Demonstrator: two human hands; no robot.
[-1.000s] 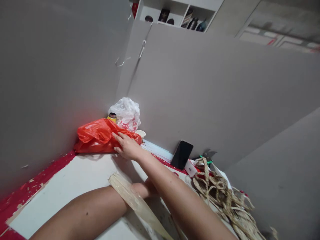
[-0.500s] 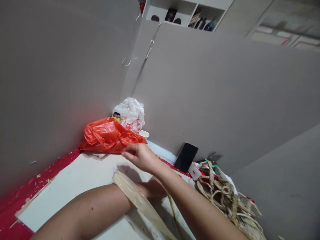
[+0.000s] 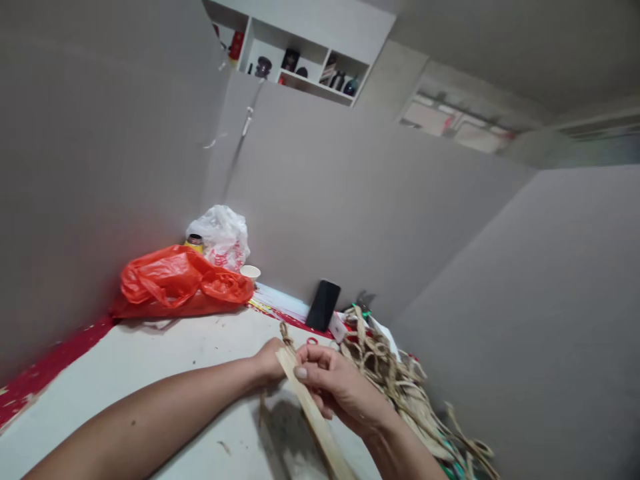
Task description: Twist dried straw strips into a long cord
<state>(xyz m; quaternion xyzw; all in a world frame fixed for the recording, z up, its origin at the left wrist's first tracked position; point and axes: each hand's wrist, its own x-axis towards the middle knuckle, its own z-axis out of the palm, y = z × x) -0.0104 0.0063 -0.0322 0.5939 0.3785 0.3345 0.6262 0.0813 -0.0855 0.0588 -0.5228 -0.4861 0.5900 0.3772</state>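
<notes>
The pale strip (image 3: 314, 417) runs from the middle of the frame down to the bottom edge, its narrow top end between the two hands. The right hand (image 3: 344, 392), lower centre, pinches the strip near that end, thumb pressed on its face. The left hand (image 3: 270, 361) lies just left of it, partly behind the strip; its fingers are hidden, so I cannot tell whether they grip. A small twisted knot of cord (image 3: 286, 335) sticks up above the left hand, at the strip's tip.

The likeliest trouble is at that tip: the strip looks thin and flat, so a sharp bend or hard pull could split it along its length. If the right thumb eased off, the strip could slip or twist out of line, since only a short part is pinched. Slack on the left side might let the knot loosen.

To the right of the frame, the heap of braided cord (image 3: 383, 367) lies near the right forearm; a sideways swing of the elbow could snag a loop. The phone (image 3: 323, 305) leans against the wall beside that heap, so a tugged cord might topple it.
</notes>
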